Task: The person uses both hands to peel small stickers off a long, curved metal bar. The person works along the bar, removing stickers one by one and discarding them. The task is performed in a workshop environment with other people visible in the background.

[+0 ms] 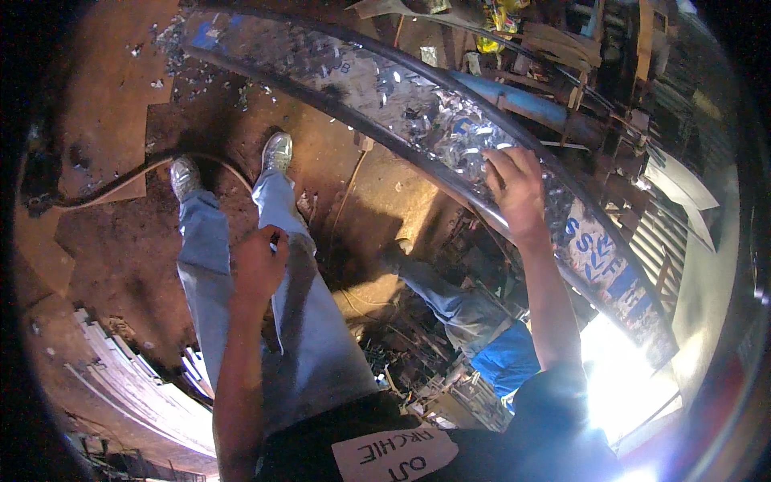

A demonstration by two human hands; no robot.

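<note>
Grip (514, 181) (right, partly open) is just beside shiny scraps (472, 133).

Two grips (518, 183), two silvery shoes (277, 149), one long trough (347, 114), one co-worker (459, 315).

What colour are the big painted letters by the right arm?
The big painted letters are blue, on the long metal beam; the head view shows them best.

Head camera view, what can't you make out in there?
All in the head view:
- Left hand: whether it holds anything; its curled fingers hide the inside.
- Right hand: whether it grips one of the shiny scraps; they are too small and tangled.
- Person in blue: the upper body, blocked by the wearer's right arm and shirt.
- Lower right: details washed out by glare.
</note>
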